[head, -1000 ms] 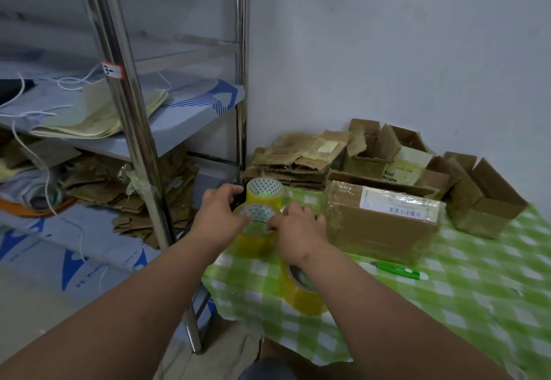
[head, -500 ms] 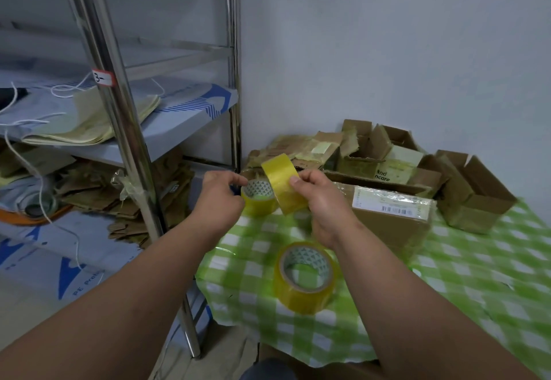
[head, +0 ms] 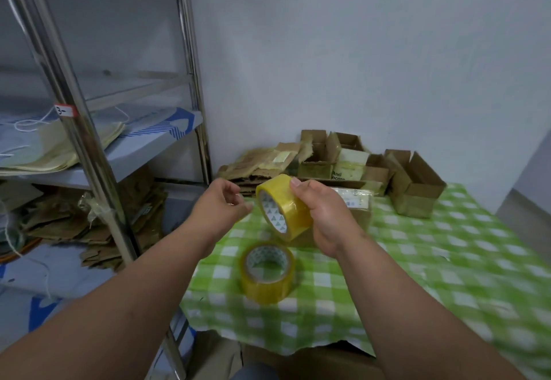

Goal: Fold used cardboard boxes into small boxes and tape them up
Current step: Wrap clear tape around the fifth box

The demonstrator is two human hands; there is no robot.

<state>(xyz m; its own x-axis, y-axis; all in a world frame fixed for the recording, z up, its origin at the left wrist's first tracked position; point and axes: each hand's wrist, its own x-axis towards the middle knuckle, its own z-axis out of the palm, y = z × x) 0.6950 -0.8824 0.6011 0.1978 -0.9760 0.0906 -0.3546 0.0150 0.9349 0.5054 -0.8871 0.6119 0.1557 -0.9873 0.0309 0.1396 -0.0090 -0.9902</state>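
At frame centre, a yellow translucent roll of packing tape (head: 283, 207), tilted and raised above the green-and-white checked tablecloth (head: 447, 260), gripped by the right hand (head: 328, 215) with curled fingers. Just left, the left hand (head: 222, 208), fingers loosely curled on nothing, thumb and forefinger apart. Below, a second yellow tape roll (head: 267, 273) flat on the cloth; behind, a taped brown cardboard box (head: 359, 209) and open small brown cardboard boxes (head: 414, 188).

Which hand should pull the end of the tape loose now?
The left hand, probably. It holds nothing, fingers loosely curled, right beside the tape roll. The right hand already grips that roll, so it can only steady it.
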